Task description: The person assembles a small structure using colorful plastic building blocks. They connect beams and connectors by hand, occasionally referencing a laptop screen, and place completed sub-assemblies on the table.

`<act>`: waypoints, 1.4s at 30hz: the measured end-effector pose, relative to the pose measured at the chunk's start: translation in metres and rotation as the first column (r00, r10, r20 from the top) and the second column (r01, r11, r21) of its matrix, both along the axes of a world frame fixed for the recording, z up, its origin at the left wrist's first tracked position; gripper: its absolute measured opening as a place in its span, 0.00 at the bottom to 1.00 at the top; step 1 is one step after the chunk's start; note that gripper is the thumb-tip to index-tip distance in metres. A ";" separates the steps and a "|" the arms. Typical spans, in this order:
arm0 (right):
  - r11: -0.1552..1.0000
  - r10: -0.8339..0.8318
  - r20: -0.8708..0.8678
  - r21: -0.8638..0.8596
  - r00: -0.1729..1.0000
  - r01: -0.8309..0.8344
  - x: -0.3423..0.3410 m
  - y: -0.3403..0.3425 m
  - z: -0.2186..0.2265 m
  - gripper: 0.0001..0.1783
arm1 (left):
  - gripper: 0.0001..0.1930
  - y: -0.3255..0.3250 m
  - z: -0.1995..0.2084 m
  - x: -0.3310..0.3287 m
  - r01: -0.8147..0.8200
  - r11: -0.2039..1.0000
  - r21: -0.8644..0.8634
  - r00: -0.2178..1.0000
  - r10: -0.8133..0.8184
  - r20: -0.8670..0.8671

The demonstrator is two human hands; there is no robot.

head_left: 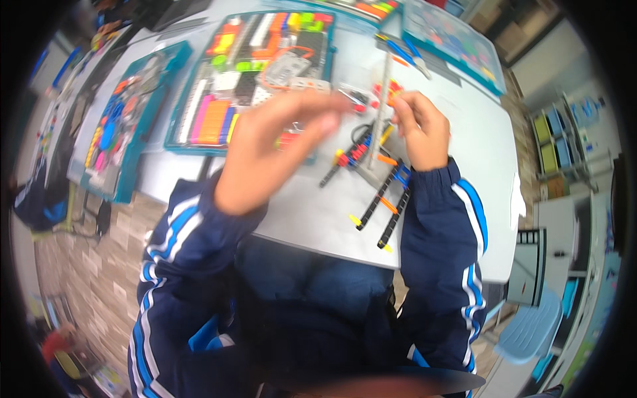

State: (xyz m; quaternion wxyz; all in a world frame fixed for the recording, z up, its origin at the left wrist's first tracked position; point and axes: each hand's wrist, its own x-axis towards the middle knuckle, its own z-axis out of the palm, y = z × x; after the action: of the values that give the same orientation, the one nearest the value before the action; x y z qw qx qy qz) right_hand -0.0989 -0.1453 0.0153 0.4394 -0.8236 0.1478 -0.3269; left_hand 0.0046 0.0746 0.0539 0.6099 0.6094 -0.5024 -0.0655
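My left hand (265,149) is raised, blurred by motion, with its thumb and stretched fingers apart and nothing seen between them. Its fingertips point toward a tall grey beam (381,109) that stands up from a building-brick model. Just right of that beam, my right hand (423,132) is closed in a pinch, and its fingertips hide whatever they hold. Orange-red pieces (393,88) show beside those fingertips. Below the hands, the model has black beam legs (373,205) with orange crosspieces and yellow tips. A red and black part (352,155) lies at its left.
A teal-rimmed tray (174,136) of sorted coloured bricks is left of the model. Another teal box (126,189) with mixed parts is farther left. Blue-handled pliers (415,56) lie behind the model. A large clear bin (494,83) stands at the back right.
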 end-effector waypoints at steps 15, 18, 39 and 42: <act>0.993 0.073 0.074 0.091 0.995 -0.079 0.001 0.003 -0.010 0.08 | 0.19 0.039 -0.297 -0.081 -0.244 0.314 0.917 0.915 -0.239 0.325; 0.994 0.064 0.089 0.078 0.994 -0.071 0.002 0.004 -0.008 0.08 | 0.19 0.026 -0.324 -0.024 -0.349 0.233 0.908 0.919 -0.106 0.380; 0.999 0.032 0.066 0.026 0.997 -0.034 -0.001 0.016 0.004 0.08 | 0.19 0.011 -0.354 0.038 -0.356 0.118 0.927 0.928 -0.071 0.366; 0.999 0.038 0.056 0.024 0.998 -0.039 0.000 0.016 0.003 0.08 | 0.19 0.011 -0.356 0.039 -0.352 0.122 0.928 0.929 -0.075 0.362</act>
State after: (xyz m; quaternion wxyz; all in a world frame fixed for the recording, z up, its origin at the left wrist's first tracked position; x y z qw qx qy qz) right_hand -0.0992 -0.1290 0.0184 0.4597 -0.8113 0.1234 -0.3394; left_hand 0.0433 0.0852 -0.3024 -0.0292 0.9037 -0.3656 -0.2207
